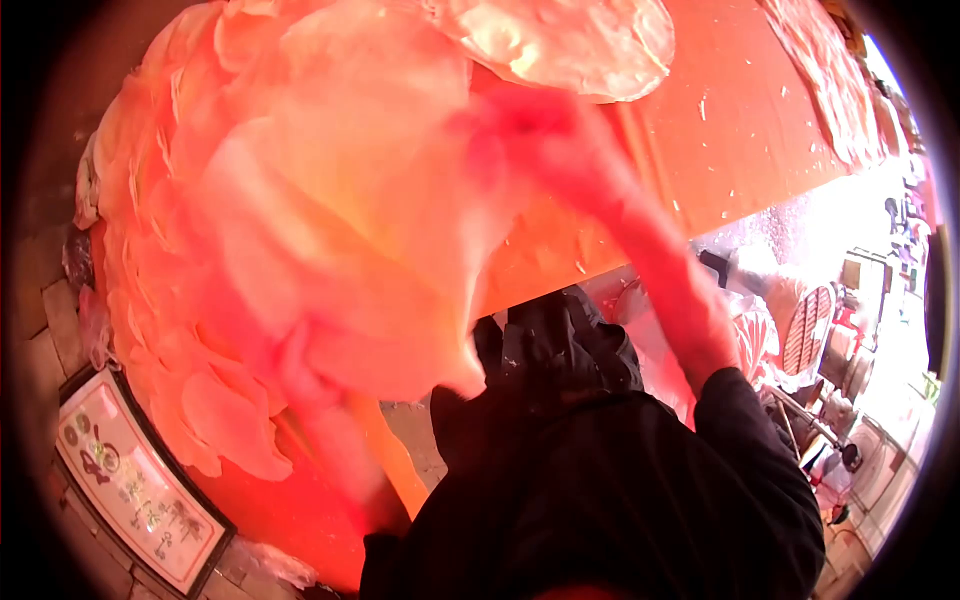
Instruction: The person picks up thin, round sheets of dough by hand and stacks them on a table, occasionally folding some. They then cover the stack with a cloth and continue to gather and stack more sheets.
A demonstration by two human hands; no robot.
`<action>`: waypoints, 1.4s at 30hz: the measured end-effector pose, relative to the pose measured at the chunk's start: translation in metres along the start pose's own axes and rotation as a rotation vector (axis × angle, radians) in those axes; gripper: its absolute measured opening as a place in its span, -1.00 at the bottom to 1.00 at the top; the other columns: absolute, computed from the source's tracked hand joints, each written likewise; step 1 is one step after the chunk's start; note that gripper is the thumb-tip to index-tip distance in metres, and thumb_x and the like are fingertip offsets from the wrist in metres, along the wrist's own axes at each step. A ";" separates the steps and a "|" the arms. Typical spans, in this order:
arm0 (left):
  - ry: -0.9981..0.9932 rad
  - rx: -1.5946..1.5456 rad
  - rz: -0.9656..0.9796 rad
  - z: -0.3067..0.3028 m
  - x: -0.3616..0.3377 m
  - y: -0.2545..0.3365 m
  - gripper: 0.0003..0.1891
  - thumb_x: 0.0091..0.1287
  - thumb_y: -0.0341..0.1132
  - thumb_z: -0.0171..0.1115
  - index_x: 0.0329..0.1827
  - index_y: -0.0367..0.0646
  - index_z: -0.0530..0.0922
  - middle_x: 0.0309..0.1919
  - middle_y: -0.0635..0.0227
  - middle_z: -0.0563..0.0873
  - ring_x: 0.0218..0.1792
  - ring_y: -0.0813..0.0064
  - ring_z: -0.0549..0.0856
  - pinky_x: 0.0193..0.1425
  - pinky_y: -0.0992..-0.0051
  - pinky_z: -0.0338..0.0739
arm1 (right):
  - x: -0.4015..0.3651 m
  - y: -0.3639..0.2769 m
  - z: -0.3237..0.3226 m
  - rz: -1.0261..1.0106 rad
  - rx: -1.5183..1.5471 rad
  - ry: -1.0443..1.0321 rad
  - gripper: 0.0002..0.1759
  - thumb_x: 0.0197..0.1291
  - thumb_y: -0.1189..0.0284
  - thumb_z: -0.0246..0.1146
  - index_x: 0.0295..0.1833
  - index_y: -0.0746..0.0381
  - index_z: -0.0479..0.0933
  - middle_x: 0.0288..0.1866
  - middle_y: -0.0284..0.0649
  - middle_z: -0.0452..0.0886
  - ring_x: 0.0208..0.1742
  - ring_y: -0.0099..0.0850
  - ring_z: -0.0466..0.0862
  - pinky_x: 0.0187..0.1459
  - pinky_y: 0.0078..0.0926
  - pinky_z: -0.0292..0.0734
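Note:
A large thin pale sheet (pixel 370 230), blurred by motion, spreads between my two hands. My left hand (pixel 305 365) is at its lower left edge, smeared, with the fingers hard to make out. At the sheet's upper right corner is my right hand (pixel 520 125), also blurred, its fingers closed at the edge. Many similar thin sheets (pixel 150 300) lie overlapping in a wide pile on the orange-red table (pixel 700 150), under and left of the held sheet. Another rounded sheet (pixel 590 45) lies at the top of the table.
More pale sheets (pixel 825 80) lie at the table's far right. A framed panel with writing (pixel 145 485) stands at the lower left beside a brick floor. Right of the table are a woven-back chair (pixel 808 330), plastic bags and assorted items in bright glare.

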State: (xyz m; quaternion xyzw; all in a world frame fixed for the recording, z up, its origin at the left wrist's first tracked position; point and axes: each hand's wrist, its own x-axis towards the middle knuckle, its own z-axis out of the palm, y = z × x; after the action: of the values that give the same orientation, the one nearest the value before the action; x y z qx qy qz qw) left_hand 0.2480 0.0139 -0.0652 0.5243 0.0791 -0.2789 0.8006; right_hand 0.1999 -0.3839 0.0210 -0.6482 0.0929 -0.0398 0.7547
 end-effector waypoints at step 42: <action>0.003 1.511 0.341 0.354 0.468 -0.027 -0.05 0.06 0.05 0.46 0.44 -0.35 0.30 0.31 0.00 0.52 0.31 0.17 0.54 0.28 0.27 0.47 | -0.091 0.138 -0.298 0.085 -1.453 0.869 -0.36 0.23 0.26 0.25 0.38 0.33 0.36 0.45 0.25 0.25 0.51 0.16 0.19 0.47 0.05 0.05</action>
State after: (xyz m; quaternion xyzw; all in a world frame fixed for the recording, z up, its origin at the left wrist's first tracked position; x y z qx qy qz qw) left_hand 0.5644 -0.4769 -0.1277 0.9336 -0.2134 -0.1294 0.2573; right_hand 0.0455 -0.6353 -0.1499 -0.8952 0.4012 -0.1874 0.0490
